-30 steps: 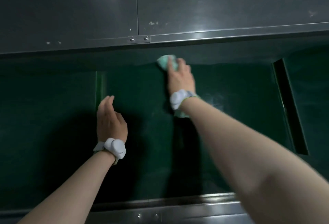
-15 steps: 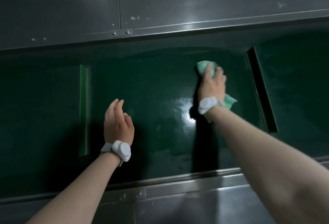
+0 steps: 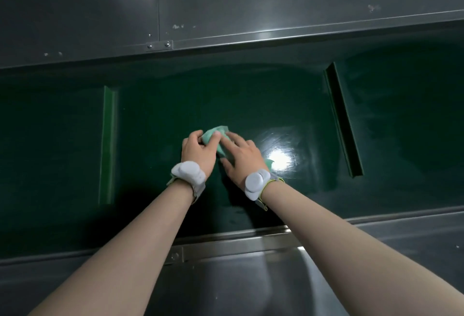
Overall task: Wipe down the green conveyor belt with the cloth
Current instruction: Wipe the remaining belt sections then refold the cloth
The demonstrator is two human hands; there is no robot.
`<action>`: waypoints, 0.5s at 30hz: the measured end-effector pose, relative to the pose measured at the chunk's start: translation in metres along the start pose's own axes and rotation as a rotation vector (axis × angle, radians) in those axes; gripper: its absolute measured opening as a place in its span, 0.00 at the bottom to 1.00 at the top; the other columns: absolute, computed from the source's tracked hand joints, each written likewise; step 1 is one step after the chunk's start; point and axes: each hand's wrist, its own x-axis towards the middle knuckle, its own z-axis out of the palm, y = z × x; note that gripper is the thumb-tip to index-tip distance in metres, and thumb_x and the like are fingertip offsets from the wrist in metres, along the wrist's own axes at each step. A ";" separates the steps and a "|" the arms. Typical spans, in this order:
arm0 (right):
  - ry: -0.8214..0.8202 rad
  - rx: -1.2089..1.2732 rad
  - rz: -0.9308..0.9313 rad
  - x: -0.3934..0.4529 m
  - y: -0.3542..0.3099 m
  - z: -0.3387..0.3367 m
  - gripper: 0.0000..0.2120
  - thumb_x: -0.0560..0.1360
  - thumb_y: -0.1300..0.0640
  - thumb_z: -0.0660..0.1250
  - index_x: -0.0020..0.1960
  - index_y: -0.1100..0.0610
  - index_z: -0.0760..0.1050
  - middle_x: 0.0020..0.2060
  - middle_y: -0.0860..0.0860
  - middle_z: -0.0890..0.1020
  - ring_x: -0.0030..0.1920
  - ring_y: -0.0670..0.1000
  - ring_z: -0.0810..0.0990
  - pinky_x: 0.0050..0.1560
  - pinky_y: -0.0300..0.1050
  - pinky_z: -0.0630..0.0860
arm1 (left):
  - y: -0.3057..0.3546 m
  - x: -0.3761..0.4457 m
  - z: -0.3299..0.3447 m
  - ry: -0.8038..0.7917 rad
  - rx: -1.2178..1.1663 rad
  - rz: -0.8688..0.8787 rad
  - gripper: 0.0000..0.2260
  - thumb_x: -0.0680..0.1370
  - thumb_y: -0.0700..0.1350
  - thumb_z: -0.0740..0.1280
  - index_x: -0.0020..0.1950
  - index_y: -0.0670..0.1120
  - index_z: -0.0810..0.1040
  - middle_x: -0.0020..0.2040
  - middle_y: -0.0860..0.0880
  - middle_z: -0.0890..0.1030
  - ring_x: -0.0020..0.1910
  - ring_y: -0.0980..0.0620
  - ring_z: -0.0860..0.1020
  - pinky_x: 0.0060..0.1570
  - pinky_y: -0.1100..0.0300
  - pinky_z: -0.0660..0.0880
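Now, cloth [image 3: 218, 132]: mid green conveyor belt [image 3: 155, 119], under both hands
Left hand [image 3: 198, 150]: fingers curled, pinching cloth's far edge
Right hand [image 3: 242, 156]: fingers straight, pressing cloth flat

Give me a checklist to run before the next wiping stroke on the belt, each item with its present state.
1. Cloth in hand: ok, the left hand pinches its far end and the right hand lies over it.
2. Cloth down on the green conveyor belt: ok where the right hand covers it; the far end is lifted.
3. Cloth spread flat for wiping: not ok, it is bunched between the hands.
4. Path to the left cleat: ok, nothing lies on the belt there.
5. Path to the right cleat: ok, only a wet sheen shows.
6. Belt stopped: cannot tell.
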 end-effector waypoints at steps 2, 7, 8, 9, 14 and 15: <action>-0.042 0.052 -0.043 -0.011 0.005 -0.003 0.33 0.79 0.52 0.67 0.81 0.48 0.59 0.78 0.47 0.64 0.63 0.61 0.73 0.66 0.54 0.71 | 0.005 0.004 0.006 -0.044 -0.026 -0.074 0.25 0.76 0.60 0.72 0.68 0.48 0.78 0.65 0.49 0.79 0.56 0.51 0.80 0.56 0.58 0.73; 0.039 0.433 0.202 -0.036 0.020 -0.013 0.37 0.74 0.42 0.73 0.79 0.49 0.63 0.65 0.48 0.75 0.63 0.49 0.75 0.64 0.45 0.73 | 0.012 0.002 0.005 -0.083 -0.060 -0.087 0.11 0.73 0.54 0.79 0.51 0.52 0.83 0.46 0.56 0.85 0.44 0.55 0.84 0.33 0.74 0.72; 0.039 0.473 0.264 -0.037 0.022 -0.015 0.38 0.73 0.39 0.73 0.78 0.49 0.65 0.62 0.47 0.77 0.60 0.48 0.77 0.63 0.44 0.75 | 0.015 0.001 0.004 -0.081 -0.081 -0.055 0.09 0.73 0.52 0.79 0.48 0.53 0.83 0.44 0.56 0.85 0.44 0.54 0.85 0.34 0.74 0.74; 0.030 0.510 0.317 -0.038 0.024 -0.017 0.37 0.72 0.35 0.73 0.76 0.48 0.68 0.59 0.46 0.78 0.58 0.47 0.78 0.61 0.44 0.76 | 0.018 -0.001 0.003 -0.089 -0.118 -0.026 0.08 0.74 0.51 0.79 0.48 0.52 0.84 0.45 0.55 0.86 0.46 0.52 0.86 0.40 0.69 0.79; -0.093 0.714 0.487 -0.034 0.034 -0.032 0.27 0.61 0.25 0.73 0.50 0.43 0.82 0.42 0.41 0.85 0.43 0.45 0.85 0.48 0.46 0.82 | 0.035 -0.014 -0.004 -0.026 -0.130 0.107 0.06 0.79 0.52 0.73 0.54 0.53 0.81 0.50 0.52 0.85 0.49 0.49 0.85 0.53 0.50 0.83; -0.110 0.748 0.503 -0.032 0.036 -0.036 0.27 0.59 0.26 0.75 0.48 0.44 0.81 0.40 0.42 0.85 0.41 0.46 0.85 0.44 0.45 0.83 | 0.036 -0.017 -0.006 -0.004 -0.082 0.136 0.06 0.80 0.53 0.72 0.54 0.53 0.80 0.50 0.53 0.85 0.49 0.50 0.84 0.52 0.51 0.82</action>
